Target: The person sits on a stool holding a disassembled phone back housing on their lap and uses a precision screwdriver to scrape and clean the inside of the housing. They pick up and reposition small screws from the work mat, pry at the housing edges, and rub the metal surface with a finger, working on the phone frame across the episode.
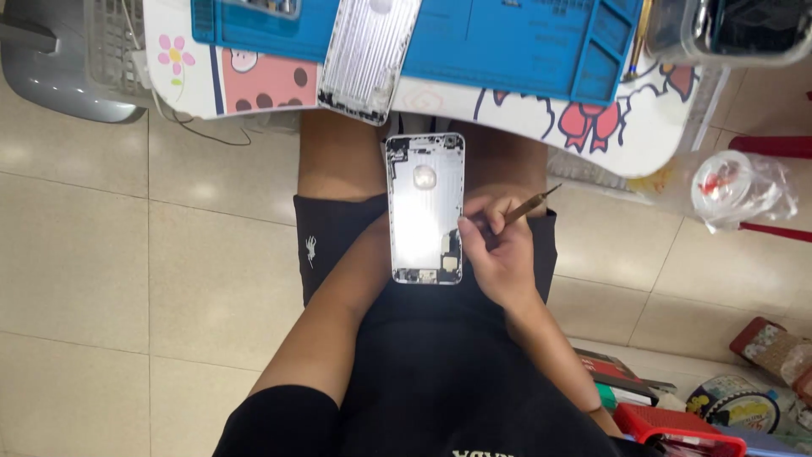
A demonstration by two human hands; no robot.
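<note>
— What's closest to you?

— Both my forearms, over my lap. My right hand (501, 254) pinches a thin brass-coloured tool (529, 203), its tip down at the phone housing (425, 207).

— How does that housing look?

— Silver, stripped open, glaring bright, small parts along its lower edge; it's above my thighs, below the table edge (440, 101).

— And your left hand?

— Hidden behind the housing; I can't tell its grip.
</note>
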